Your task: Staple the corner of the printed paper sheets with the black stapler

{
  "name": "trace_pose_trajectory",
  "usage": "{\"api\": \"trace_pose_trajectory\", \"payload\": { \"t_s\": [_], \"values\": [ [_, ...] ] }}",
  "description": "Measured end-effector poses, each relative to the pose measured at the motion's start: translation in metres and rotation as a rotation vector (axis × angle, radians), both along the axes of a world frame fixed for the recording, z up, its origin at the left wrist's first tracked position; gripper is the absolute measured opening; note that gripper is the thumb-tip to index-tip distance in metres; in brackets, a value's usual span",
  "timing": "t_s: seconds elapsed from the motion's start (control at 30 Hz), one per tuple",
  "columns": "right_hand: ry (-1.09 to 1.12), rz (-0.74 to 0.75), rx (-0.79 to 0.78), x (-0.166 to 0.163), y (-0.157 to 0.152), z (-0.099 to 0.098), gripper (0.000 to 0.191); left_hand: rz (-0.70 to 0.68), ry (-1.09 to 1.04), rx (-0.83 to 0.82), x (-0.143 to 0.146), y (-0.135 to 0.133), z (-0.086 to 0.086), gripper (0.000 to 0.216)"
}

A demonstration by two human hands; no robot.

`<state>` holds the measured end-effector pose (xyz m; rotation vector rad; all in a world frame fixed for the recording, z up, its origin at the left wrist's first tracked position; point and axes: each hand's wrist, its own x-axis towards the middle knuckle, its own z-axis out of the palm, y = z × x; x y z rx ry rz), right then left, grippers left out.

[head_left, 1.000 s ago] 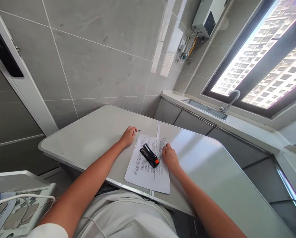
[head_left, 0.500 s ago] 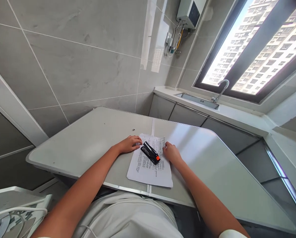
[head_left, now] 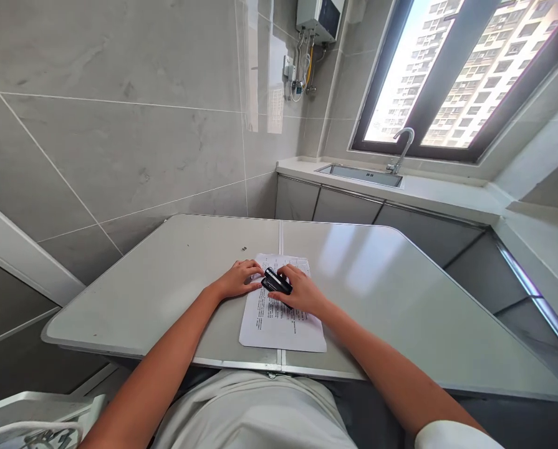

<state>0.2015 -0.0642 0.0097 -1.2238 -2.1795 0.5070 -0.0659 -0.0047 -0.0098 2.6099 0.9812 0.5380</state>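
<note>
Pale tabletop [head_left: 409, 324], printed paper [head_left: 269, 333] near the front edge, stapler [head_left: 277, 284] over its upper half. Right hand [head_left: 303, 292] has its fingers [head_left: 285, 270] part-curled round the stapler. Left hand [head_left: 234, 280] is loosely bent at the paper's left edge, can't tell if it's pinching. I'd say this step is gripping the stapler; next move calls for a firm hold and steady paper. Farther back: tiny dark bits [head_left: 244, 249], sink [head_left: 363, 175], window [head_left: 435, 118].

Print [head_left: 262, 312] on the paper [head_left: 283, 337] and stapler [head_left: 275, 282] is illegible
</note>
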Motion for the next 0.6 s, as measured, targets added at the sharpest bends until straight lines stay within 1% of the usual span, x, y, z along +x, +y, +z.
{"api": "trace_pose_trajectory", "payload": {
  "t_s": [0.07,0.13,0.23,0.27,0.33,0.4,0.47,0.6],
  "values": [
    [-0.049,0.021,-0.064,-0.005,-0.002,-0.004,0.034,0.004,-0.01,-0.019,-0.001,0.001,0.0,0.032],
    [-0.043,-0.013,-0.093,-0.003,0.0,-0.006,0.031,0.018,-0.024,-0.042,-0.002,0.002,-0.001,0.039],
    [0.053,-0.111,-0.034,0.005,0.009,-0.009,0.037,0.043,-0.029,-0.078,-0.003,0.004,-0.001,0.053],
    [0.082,-0.123,-0.004,0.007,0.014,-0.01,0.039,0.046,-0.023,-0.086,-0.003,0.004,-0.001,0.056],
    [0.124,-0.089,0.044,0.011,0.023,-0.012,0.038,0.046,-0.012,-0.094,-0.003,0.004,-0.001,0.059],
    [0.168,-0.028,0.06,0.011,0.032,-0.016,0.036,0.054,-0.008,-0.088,-0.002,0.004,0.0,0.058],
    [0.212,0.021,0.05,0.009,0.039,-0.019,0.034,0.073,-0.01,-0.072,0.0,0.003,0.0,0.052],
    [0.244,0.038,0.025,0.003,0.044,-0.024,0.037,0.119,-0.033,-0.048,0.008,0.003,-0.002,0.034]
  ]
}}
